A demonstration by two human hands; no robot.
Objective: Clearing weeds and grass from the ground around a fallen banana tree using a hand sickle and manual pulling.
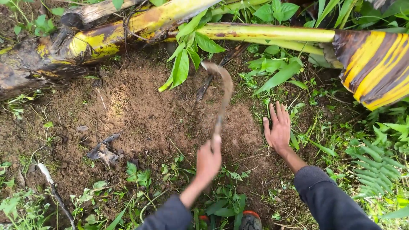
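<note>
Fallen banana stem (106, 38) lies upper left. Left hand (208, 159) fisted on a curved sickle (223, 91), blade raised above bare soil (136, 110). Right hand (277, 127) open, fingers spread, flat on ground beside the weeds (277, 76).

Single view, head-mounted. Aimed steeply down and slightly forward onto bare soil (140, 110). Close range: both forearms entering from the bottom edge, left hand (208, 161) near bottom centre, right hand (277, 127) right of centre. Shoe tip (250, 218) visible at the bottom edge, directly under the lens. Fallen stem (128, 30) spanning the top edge, marking the far limit. No second view; no shared area.
</note>
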